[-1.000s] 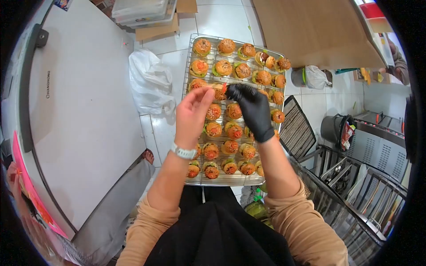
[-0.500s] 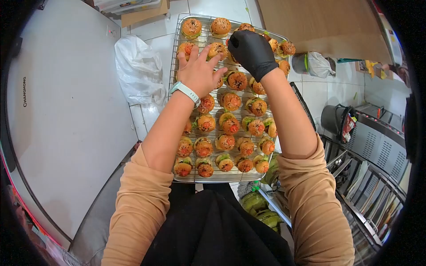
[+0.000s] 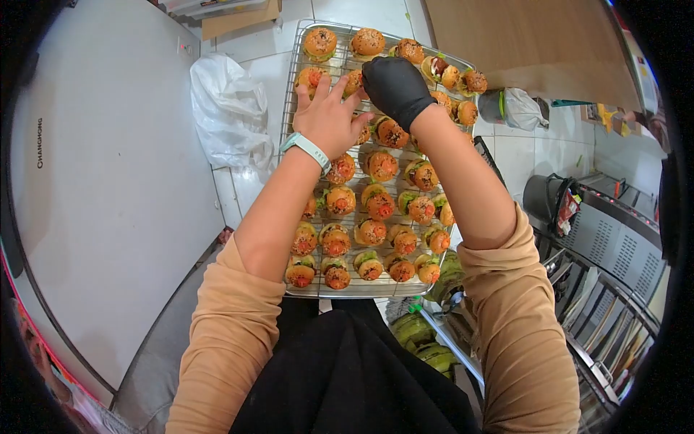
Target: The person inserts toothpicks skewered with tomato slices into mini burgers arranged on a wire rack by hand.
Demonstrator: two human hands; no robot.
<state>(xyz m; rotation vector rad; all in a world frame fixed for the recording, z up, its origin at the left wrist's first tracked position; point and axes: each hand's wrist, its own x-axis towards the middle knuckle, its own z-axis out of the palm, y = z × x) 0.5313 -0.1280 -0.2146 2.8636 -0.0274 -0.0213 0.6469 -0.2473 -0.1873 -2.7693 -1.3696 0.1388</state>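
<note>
Rows of mini burgers with seeded buns (image 3: 382, 166) stand on a wire rack set in a metal tray (image 3: 340, 292); many have a red piece on top. My left hand (image 3: 325, 119), bare with a pale watch at the wrist, is spread over the second row, fingers apart. Its fingertips are at one mini burger (image 3: 352, 82), and whether they press on it I cannot tell. In a black glove, my right hand (image 3: 396, 88) is closed right beside that burger. Whatever its fingers pinch is hidden. At the upper right, a burger (image 3: 436, 68) has its filling showing.
A white appliance door (image 3: 116, 181) rises on the left, with a white plastic bag (image 3: 230, 112) beside the tray. A wooden panel (image 3: 528, 50) borders the upper right. Further right are a dark bucket (image 3: 541, 197) and a metal rack (image 3: 603, 304). Green rounded things (image 3: 416, 331) lie below the tray.
My right hand has moved left and slightly down, up to the burger at my left fingertips. The left hand stays spread in nearly the same place. The whole view has shifted slightly.
</note>
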